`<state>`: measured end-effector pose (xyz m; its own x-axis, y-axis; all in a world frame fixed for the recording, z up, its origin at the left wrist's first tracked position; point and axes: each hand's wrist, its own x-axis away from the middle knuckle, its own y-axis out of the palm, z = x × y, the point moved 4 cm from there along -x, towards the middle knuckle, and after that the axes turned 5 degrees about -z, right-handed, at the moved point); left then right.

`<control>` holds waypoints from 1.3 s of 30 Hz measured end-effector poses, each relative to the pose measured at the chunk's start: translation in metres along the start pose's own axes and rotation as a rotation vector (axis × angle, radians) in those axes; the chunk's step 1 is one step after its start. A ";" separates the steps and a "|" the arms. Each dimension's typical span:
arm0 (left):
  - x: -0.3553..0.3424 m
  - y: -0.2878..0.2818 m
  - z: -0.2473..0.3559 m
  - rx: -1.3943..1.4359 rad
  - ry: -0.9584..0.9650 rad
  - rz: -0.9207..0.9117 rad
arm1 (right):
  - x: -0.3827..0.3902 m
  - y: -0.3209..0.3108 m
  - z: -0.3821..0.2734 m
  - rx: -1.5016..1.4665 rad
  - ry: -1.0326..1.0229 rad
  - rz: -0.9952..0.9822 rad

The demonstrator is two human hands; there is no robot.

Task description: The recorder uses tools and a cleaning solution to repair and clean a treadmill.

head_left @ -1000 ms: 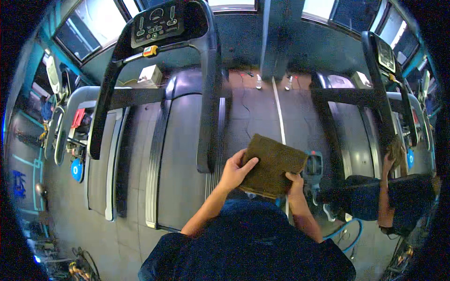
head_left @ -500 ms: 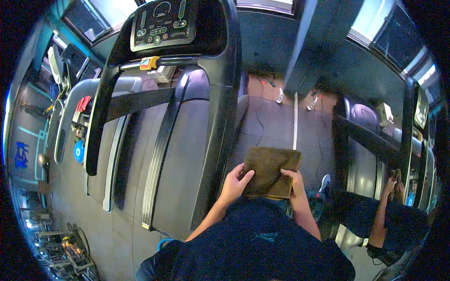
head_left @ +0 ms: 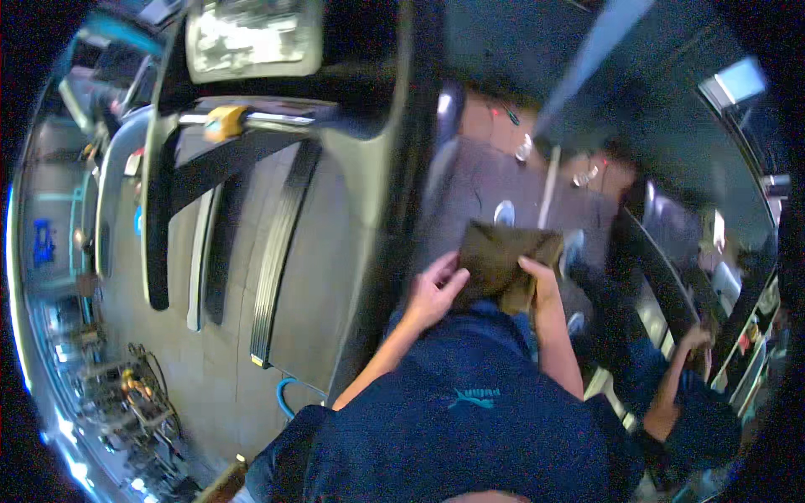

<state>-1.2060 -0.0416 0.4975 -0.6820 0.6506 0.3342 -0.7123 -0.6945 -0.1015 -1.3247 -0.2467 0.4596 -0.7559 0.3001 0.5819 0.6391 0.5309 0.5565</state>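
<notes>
In front of my body I hold a folded brown cloth [head_left: 503, 256]. My left hand [head_left: 438, 292] grips its left edge, thumb lying on top. The fingers of my right hand [head_left: 539, 281] close on its right side, where a lower corner sags in a fold. Some fingertips are hidden behind the cloth. White shoe tips [head_left: 504, 213] show just past its far edge.
A large treadmill [head_left: 381, 193] stands at my left, with a yellow piece [head_left: 225, 123] on its handlebar. Another person [head_left: 700, 411] in dark clothes is at the right, beside a second treadmill [head_left: 662, 251]. Cables and clear bottles [head_left: 524, 148] lie ahead by a pillar.
My view has turned and the picture is blurred. The cloth, still in both hands, now looks tilted, with a corner folding down by my right hand. Shoe tips have appeared beyond it.
</notes>
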 end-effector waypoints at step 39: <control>-0.550 0.132 -0.174 0.046 -0.408 0.137 | -0.706 -0.395 -0.104 1.684 0.619 0.305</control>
<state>-0.9536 -0.4375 0.1372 -0.6414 0.3828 0.6648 -0.6054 -0.7849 -0.1322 -1.0286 -0.7508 -0.1087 -0.2465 0.4325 0.8673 -0.3763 0.7820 -0.4969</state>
